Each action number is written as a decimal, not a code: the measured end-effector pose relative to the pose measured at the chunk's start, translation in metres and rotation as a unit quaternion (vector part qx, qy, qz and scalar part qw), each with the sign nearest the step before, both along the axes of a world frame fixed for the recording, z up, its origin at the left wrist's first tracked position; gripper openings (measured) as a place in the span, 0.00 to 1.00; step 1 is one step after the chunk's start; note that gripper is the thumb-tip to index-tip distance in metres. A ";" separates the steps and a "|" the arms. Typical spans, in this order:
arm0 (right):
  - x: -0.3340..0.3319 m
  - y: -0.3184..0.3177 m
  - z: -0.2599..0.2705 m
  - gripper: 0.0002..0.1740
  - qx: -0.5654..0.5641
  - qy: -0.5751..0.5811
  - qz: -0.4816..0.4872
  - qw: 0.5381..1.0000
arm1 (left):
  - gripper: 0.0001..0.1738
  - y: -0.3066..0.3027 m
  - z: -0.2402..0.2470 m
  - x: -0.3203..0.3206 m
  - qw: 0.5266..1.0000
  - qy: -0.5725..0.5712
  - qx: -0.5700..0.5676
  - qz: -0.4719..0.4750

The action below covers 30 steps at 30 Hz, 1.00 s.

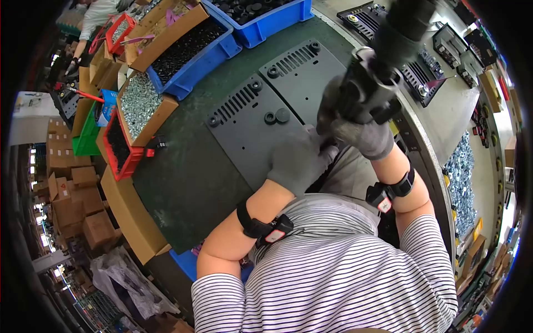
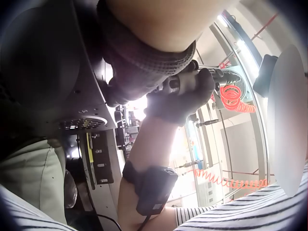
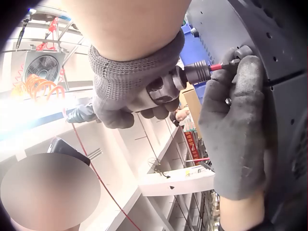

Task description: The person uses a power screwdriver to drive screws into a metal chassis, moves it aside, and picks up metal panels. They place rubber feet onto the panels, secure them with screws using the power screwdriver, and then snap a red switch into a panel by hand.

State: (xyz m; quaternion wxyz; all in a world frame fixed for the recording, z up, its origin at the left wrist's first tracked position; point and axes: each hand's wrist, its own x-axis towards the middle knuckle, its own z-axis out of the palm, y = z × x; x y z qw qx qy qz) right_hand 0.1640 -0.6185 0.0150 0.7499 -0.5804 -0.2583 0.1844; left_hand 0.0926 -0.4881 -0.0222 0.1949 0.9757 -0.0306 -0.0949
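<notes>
Two dark grey vented metal panels (image 1: 239, 136) lie side by side on the bench, with round black rubber feet (image 1: 255, 85) at their far corners. Two loose feet (image 1: 282, 115) rest on the nearer panel. My gloved right hand (image 3: 127, 91) grips a power screwdriver (image 3: 197, 72), whose red bit (image 3: 216, 67) points at the panel edge. There my gloved left hand (image 3: 236, 125) pinches a black rubber foot (image 3: 244, 51) between thumb and forefinger, right at the bit's tip. A small screw (image 3: 228, 101) shows against the left fingers. In the head view, the screwdriver body hides part of the right hand (image 1: 361, 136).
Blue bins (image 1: 194, 72) of black parts stand at the back. A carton of screws (image 1: 140, 102) and a red bin (image 1: 117, 145) sit at the left. Past the bench's metal edge on the right are black finned units (image 1: 419, 77) and a heap of small metal parts (image 1: 462, 177).
</notes>
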 end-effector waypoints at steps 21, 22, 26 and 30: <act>-0.029 0.023 0.049 0.27 0.247 -0.034 -0.041 0.967 | 0.14 0.057 0.012 -0.030 0.554 0.104 -0.785 0.258; -0.027 0.027 0.047 0.27 0.260 -0.063 -0.043 0.963 | 0.14 0.059 0.009 -0.032 0.494 0.148 -0.823 0.239; -0.026 0.039 0.044 0.25 0.331 -0.077 -0.025 0.940 | 0.15 0.058 0.007 -0.039 0.410 0.189 -0.869 0.201; -0.026 0.044 0.041 0.25 0.313 -0.081 0.001 0.946 | 0.15 0.058 0.008 -0.040 0.412 0.186 -0.875 0.174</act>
